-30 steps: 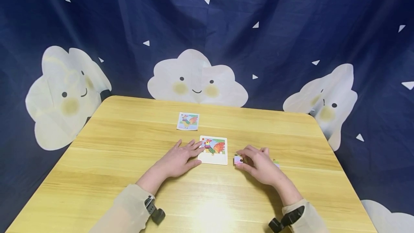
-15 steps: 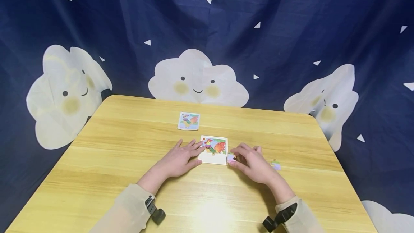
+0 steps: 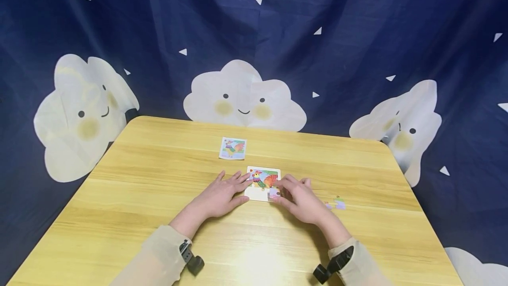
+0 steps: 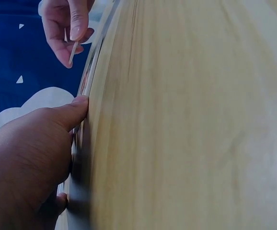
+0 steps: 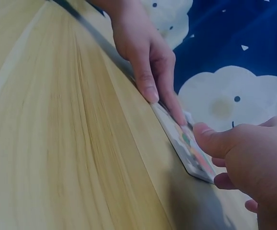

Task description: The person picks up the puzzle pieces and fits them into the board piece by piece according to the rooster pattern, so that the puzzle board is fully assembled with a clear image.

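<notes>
A white puzzle board [image 3: 258, 196] with a rooster picture lies mid-table; it also shows edge-on in the right wrist view as the puzzle board [image 5: 186, 152]. My left hand [image 3: 222, 193] lies flat beside its left edge, fingertips on the board's corner. My right hand [image 3: 295, 195] pinches a small pale puzzle piece [image 3: 274, 193] over the board's lower right corner. In the left wrist view the right hand [image 4: 66, 28] holds that thin piece [image 4: 73, 51] edge-on between thumb and finger.
A small reference picture [image 3: 232, 148] of the rooster lies farther back on the wooden table [image 3: 158, 215]. Two loose puzzle pieces [image 3: 339, 204] lie right of my right hand. A dark blue curtain [image 3: 357, 21] with cloud faces hangs behind.
My right hand has carried the small piece leftward, from the bare table right of the board onto the board's lower right corner. The left hand has stayed put.
</notes>
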`<action>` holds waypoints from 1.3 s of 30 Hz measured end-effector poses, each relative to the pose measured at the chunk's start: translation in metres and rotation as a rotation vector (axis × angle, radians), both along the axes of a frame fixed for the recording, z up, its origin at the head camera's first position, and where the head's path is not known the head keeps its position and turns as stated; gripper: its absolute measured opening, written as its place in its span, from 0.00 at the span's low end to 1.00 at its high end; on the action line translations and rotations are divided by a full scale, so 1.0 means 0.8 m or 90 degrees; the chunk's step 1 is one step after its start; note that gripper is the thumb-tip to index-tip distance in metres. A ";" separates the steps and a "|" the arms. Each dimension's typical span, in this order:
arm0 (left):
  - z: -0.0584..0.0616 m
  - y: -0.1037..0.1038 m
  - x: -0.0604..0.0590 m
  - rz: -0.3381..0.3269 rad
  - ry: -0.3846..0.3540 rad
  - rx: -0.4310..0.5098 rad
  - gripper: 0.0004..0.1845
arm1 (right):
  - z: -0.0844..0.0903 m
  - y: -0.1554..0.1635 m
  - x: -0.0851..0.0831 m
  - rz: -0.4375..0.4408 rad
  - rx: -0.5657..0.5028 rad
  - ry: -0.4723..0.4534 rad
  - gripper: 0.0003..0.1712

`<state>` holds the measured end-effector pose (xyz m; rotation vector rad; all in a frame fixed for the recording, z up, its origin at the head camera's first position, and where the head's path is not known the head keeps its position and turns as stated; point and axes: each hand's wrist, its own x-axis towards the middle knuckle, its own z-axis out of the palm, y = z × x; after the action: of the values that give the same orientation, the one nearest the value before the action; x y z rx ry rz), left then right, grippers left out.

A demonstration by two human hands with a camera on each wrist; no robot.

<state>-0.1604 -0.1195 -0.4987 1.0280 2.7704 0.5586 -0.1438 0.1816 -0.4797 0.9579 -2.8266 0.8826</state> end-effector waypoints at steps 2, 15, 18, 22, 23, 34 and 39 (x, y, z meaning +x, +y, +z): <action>0.000 0.000 0.000 0.001 0.001 0.001 0.33 | 0.000 -0.004 0.000 0.000 0.000 -0.004 0.24; 0.000 0.001 0.000 0.004 0.002 0.006 0.33 | -0.005 -0.027 -0.005 0.005 0.008 0.009 0.26; 0.000 0.001 0.000 0.005 0.004 0.003 0.33 | -0.007 -0.033 -0.007 0.003 0.019 0.022 0.26; -0.001 0.001 0.000 0.007 0.006 0.002 0.33 | -0.008 -0.041 -0.008 -0.002 0.033 0.033 0.24; -0.002 0.001 0.000 0.007 0.007 0.002 0.33 | -0.008 -0.043 -0.009 -0.002 0.034 0.034 0.23; -0.003 0.001 0.001 0.007 0.008 0.007 0.33 | -0.015 -0.060 -0.012 -0.014 0.048 0.073 0.24; -0.002 0.000 0.002 0.007 0.004 0.014 0.33 | -0.018 -0.066 -0.014 -0.021 0.059 0.084 0.24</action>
<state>-0.1592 -0.1192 -0.5000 1.0212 2.7824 0.5908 -0.1552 0.1290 -0.4944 0.9392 -2.7833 0.6653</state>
